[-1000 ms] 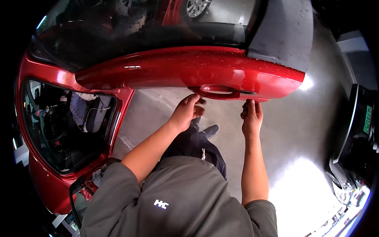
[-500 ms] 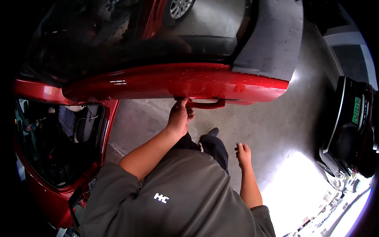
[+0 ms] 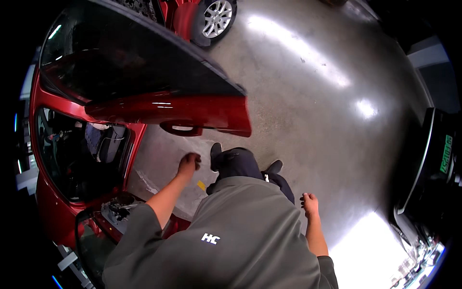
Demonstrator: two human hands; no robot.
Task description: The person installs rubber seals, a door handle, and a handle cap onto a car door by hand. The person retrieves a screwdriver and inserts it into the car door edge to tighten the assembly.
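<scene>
The left hand (image 3: 189, 164) hangs in the air with its fingers loosely curled, gripping nothing that shows, and the right hand (image 3: 310, 204), slack and half-bent, likewise hangs clear to the right of the body. Nearest the left hand, beyond it and well apart from its fingers, is the red car door (image 3: 207, 108), standing swung out from the red car body (image 3: 53, 219), its pull handle (image 3: 197, 131) sitting along the edge facing the person. Dark window glass (image 3: 120, 60) rises from the door's far side, and past it a silver multi-spoke alloy wheel (image 3: 217, 20) shows. To the left, a side window (image 3: 67, 168) in the body reveals a seat with bluish fabric. Below the hands come a grey short-sleeved shirt (image 3: 240, 216), dark trousers (image 3: 236, 164) and dark shoes (image 3: 216, 151) on a glossy grey floor (image 3: 332, 154), which bears a yellow patch (image 3: 201, 185) near the left forearm. At the far right stands a black car (image 3: 423, 183) with a green licence plate (image 3: 446, 154).
</scene>
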